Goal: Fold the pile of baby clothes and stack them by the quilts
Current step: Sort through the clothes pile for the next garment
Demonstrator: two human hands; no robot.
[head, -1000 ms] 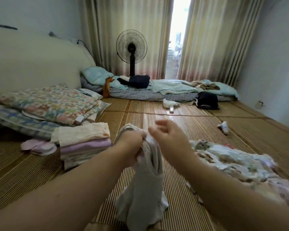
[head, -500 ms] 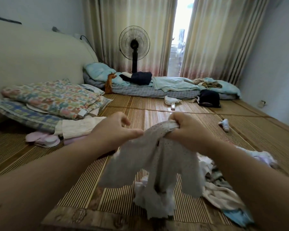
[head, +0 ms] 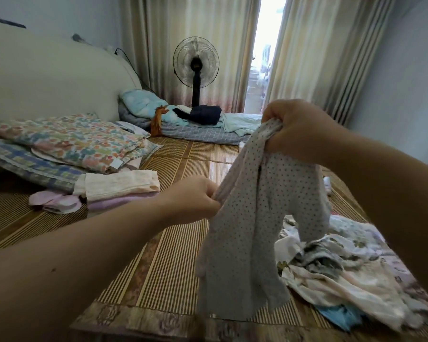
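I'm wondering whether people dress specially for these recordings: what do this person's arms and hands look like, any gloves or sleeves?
Nothing special. The left hand and right hand are bare, without gloves. Both forearms are uncovered as far as the frame shows, so no sleeve is in view. No watch, bracelet or ring shows on the visible parts.
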